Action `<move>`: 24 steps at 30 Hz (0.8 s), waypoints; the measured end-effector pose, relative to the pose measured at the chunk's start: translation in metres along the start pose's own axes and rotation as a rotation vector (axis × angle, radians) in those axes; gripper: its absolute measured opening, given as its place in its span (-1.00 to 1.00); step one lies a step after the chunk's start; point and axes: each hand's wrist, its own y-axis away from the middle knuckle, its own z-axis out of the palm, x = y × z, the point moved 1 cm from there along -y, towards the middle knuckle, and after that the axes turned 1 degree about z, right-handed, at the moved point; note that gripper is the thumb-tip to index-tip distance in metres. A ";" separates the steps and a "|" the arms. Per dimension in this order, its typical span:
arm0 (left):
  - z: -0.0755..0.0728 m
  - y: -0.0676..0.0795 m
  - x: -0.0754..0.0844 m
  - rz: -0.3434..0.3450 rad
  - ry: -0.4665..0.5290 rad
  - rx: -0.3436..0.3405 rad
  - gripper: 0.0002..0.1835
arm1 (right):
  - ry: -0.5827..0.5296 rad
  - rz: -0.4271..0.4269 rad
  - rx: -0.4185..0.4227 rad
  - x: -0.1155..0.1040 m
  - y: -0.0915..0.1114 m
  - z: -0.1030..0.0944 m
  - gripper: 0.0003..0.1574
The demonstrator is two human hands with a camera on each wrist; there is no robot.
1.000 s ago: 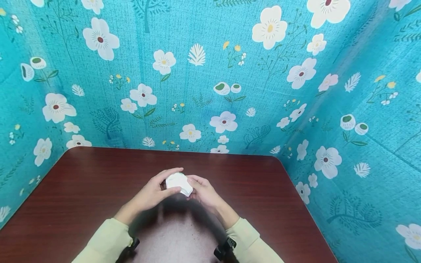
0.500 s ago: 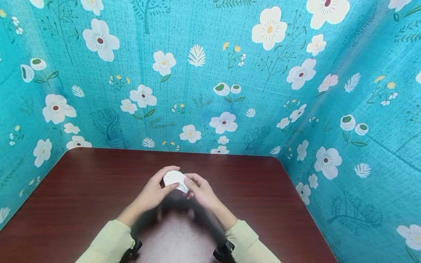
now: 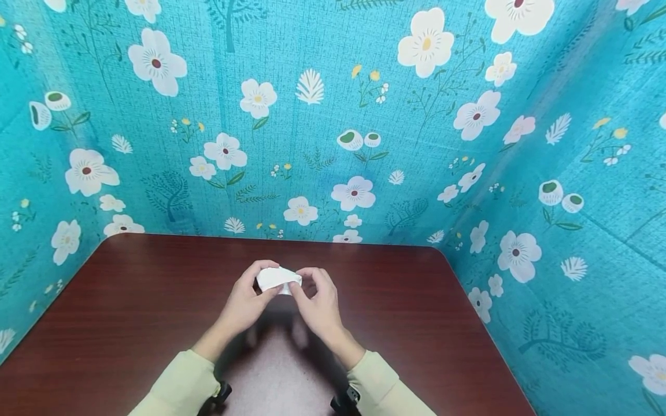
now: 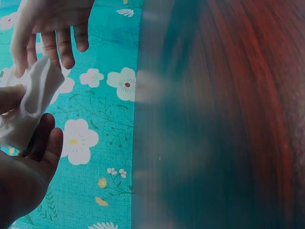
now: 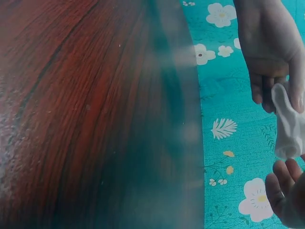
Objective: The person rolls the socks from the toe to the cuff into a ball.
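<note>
A small white soft cloth bundle (image 3: pixel 272 279) is held between both hands above the table. My left hand (image 3: pixel 243 300) grips its left end, thumb in front and fingers behind. At the other end, my right hand (image 3: pixel 319 303) pinches the edge with its thumb. The left wrist view shows the folded cloth (image 4: pixel 43 88) with my left thumb pressed on it; several fingers of my right hand (image 4: pixel 55 28) extend behind. In the right wrist view a rounded fold of the bundle (image 5: pixel 288 129) shows, partly cut off by the frame edge.
The dark red-brown wooden table (image 3: pixel 156 289) spreads under the hands, with a pale glare near its front. A turquoise flowered cloth (image 3: pixel 312 162) hangs behind and at both sides. Black wrist devices (image 3: pixel 346 400) sit at the cuffs of the light sleeves (image 3: pixel 182 375).
Both hands have risen slightly and come a little closer together. My right hand has turned more upright, and the white cloth bundle has turned and now looks flatter, with a fold along its front.
</note>
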 end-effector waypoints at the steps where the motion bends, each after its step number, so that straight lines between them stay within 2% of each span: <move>1: 0.001 0.000 0.000 -0.002 -0.005 0.005 -0.55 | 0.002 -0.002 0.015 -0.001 0.000 0.001 -0.71; 7: 0.005 0.000 0.002 -0.009 0.012 0.037 -0.56 | -0.024 0.038 0.072 -0.004 -0.002 0.003 -0.76; 12: 0.008 0.000 0.000 0.004 0.058 0.066 -0.59 | -0.076 0.073 0.081 -0.004 -0.001 0.003 -0.73; 20: 0.013 -0.002 -0.001 -0.033 0.116 0.167 -0.65 | -0.095 0.132 0.083 -0.018 0.000 0.005 -0.79; 24: 0.016 -0.002 0.001 -0.064 0.145 0.227 -0.67 | -0.114 0.202 0.102 -0.014 0.003 0.008 -0.79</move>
